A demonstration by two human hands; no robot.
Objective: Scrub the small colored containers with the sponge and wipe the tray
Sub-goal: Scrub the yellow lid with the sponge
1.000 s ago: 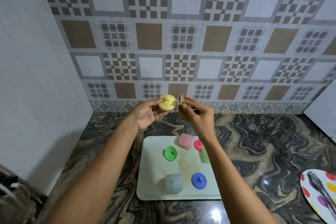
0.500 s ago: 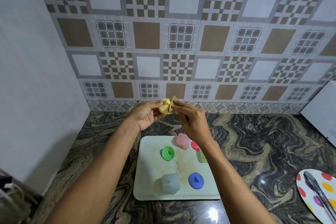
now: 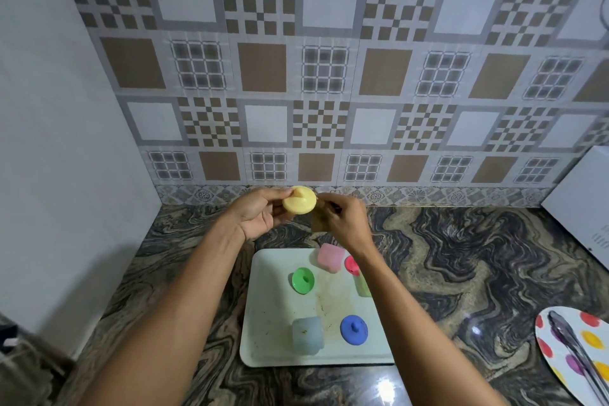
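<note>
My left hand [image 3: 260, 212] holds a small round yellow lid [image 3: 299, 200] up over the counter, beyond the tray. My right hand [image 3: 342, 219] grips a tan sponge [image 3: 317, 221] pressed against the lid's right edge; the sponge is mostly hidden by my fingers. Below lies a pale tray [image 3: 273, 300] with brown smears. On it sit a pink container [image 3: 329, 257], a red lid [image 3: 351, 264], a green lid [image 3: 303, 279], a green container [image 3: 362, 285] partly behind my right forearm, a pale blue container [image 3: 307, 335] and a blue lid [image 3: 353, 330].
The tray rests on a dark marbled counter [image 3: 461, 273] against a patterned tile wall [image 3: 329, 76]. A polka-dot plate [image 3: 573, 356] with metal tongs [image 3: 575, 348] lies at the right edge. A white appliance [image 3: 583, 201] stands at back right, a white panel [image 3: 66, 142] on the left.
The yellow lid has turned in my left hand, its flat side now facing me. The sponge has moved from in front of the lid to its right edge.
</note>
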